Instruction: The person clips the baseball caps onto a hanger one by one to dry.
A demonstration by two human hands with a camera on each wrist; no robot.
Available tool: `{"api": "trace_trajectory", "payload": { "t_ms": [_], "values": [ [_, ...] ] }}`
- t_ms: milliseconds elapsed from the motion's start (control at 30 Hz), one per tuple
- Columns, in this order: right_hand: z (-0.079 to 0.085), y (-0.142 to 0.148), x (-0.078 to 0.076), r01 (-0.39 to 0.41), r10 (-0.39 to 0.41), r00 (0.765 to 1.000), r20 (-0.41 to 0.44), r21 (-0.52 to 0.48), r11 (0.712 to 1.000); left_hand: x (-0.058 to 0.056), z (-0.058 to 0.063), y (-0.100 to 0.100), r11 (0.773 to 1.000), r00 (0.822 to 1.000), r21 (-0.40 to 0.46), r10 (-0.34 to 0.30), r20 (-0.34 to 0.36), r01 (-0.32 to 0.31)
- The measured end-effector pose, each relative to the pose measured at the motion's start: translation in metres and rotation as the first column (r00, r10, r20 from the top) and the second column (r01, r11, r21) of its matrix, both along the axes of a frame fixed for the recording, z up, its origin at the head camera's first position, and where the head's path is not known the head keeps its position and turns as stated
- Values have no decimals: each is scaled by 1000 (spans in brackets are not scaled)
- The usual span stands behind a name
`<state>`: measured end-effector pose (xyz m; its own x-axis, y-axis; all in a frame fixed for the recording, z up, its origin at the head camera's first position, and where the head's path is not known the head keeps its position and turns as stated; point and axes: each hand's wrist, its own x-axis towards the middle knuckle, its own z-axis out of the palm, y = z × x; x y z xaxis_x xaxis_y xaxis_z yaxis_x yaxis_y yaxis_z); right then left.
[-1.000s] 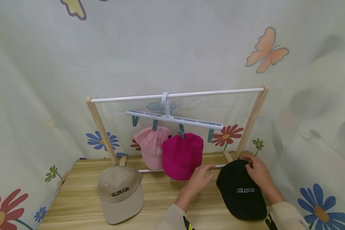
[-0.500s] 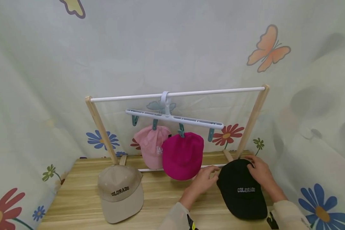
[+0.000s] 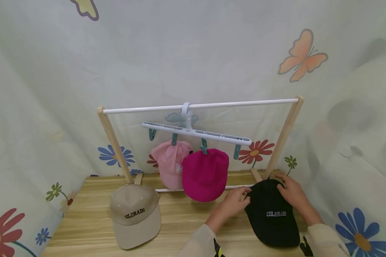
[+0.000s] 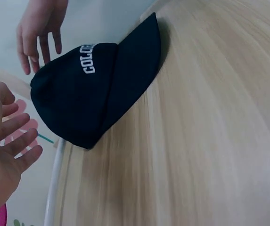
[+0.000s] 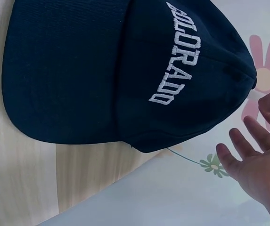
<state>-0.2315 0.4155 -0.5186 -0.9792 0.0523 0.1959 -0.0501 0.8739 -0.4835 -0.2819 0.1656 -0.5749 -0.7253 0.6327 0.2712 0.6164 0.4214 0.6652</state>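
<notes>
A black baseball cap [image 3: 271, 214] with white COLORADO lettering sits on the wooden table, its brim toward me. My left hand [image 3: 232, 204] is at the cap's left side; in the left wrist view the left hand [image 4: 3, 150] has its fingers loosely spread, apart from the crown. On the other side is my right hand [image 3: 292, 192], close to the crown. The right wrist view shows a gap between the right hand [image 5: 262, 155] and the cap [image 5: 186, 75], with relaxed fingers. Neither hand holds anything.
A beige COLORADO cap [image 3: 135, 214] lies on the table [image 3: 83, 214] at left. Behind stands a rack with a white rail [image 3: 238, 104]. Its white hanger [image 3: 212, 136] bears green clips, a light pink cap [image 3: 168, 164] and a magenta cap [image 3: 206, 175]. An unused clip [image 3: 237, 151] hangs at right.
My left hand has moved right, from beneath the magenta cap to the black cap's left side. The right hand stays beside the black cap, almost unmoved.
</notes>
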Motion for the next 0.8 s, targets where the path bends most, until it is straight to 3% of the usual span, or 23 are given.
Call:
{"api": "trace_trajectory", "payload": {
  "t_ms": [200, 467, 600, 733, 800],
  "values": [
    [0, 3, 2, -11, 11, 1000, -9, -5, 1000, -8, 5, 1, 1000, 996, -5, 18, 92, -17],
    [2, 3, -1, -35, 35, 999, -4, -6, 999, -13, 8, 14, 1000, 995, -16, -1, 97, 2],
    [2, 7, -6, -61, 61, 998, -2, 21, 998, -22, 7, 23, 998, 997, -53, -18, 81, 22],
    [2, 11, -10, -80, 80, 997, 5, 54, 995, -34, 6, 29, 995, 989, -99, -2, 148, 17],
    [3, 12, -10, -84, 83, 996, 15, 60, 995, -35, 7, 32, 992, 986, -124, 18, 167, 2]
  ]
}}
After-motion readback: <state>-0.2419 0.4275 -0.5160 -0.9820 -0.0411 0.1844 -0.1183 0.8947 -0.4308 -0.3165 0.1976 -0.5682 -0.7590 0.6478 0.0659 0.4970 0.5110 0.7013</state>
